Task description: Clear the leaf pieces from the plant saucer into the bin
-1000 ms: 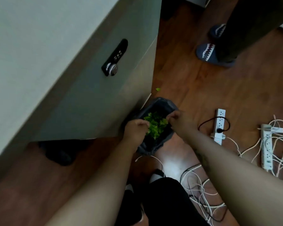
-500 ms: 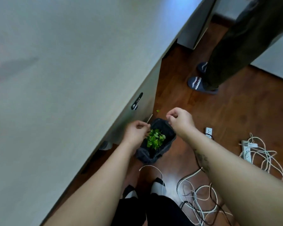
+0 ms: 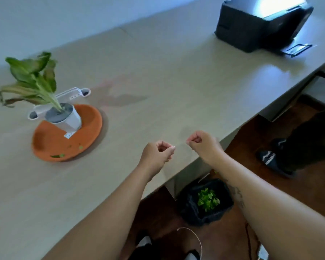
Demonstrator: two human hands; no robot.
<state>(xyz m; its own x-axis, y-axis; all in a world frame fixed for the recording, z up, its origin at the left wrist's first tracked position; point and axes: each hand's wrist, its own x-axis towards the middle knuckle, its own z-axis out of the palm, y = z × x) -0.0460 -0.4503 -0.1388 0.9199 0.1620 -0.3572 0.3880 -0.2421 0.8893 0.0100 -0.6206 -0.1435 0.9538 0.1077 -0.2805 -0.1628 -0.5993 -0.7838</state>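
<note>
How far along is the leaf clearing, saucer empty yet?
Done: a pile of green leaf pieces lies in the dark lined bin on the wooden floor. In hand: nothing visible; left hand and right hand hover over the pale desk edge, fingers curled, no leaf seen in either. Left: a few green leaf bits lie on the round orange plant saucer near its front rim, so not empty.

black printer (image 3: 261,23) at the far end of the beige table (image 3: 158,72); a slipper (image 3: 266,157) on the wooden floor (image 3: 251,136).
</note>
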